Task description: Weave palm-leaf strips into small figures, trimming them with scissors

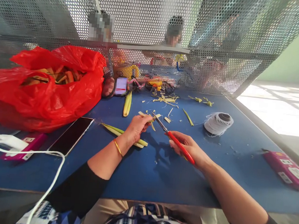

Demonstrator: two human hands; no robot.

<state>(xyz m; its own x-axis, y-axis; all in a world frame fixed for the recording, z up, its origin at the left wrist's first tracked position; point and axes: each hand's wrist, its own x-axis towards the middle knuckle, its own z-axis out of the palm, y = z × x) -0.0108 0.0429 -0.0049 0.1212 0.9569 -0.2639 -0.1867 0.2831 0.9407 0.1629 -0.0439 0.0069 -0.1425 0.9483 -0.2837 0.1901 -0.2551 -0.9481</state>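
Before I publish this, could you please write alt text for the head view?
The right hand holds red-handled scissors at a pale plant strip in the left hand, over a blue table with a red bag and white thread spool.

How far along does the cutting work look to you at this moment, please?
It looks partway along. Pale scraps on the blue table suggest some cutting is done. In hand, the left hand pinches a small piece by the blades of the red-handled scissors, which the right hand holds. Probably left are the longer stalks by the left wrist and the pale green bundle beyond.
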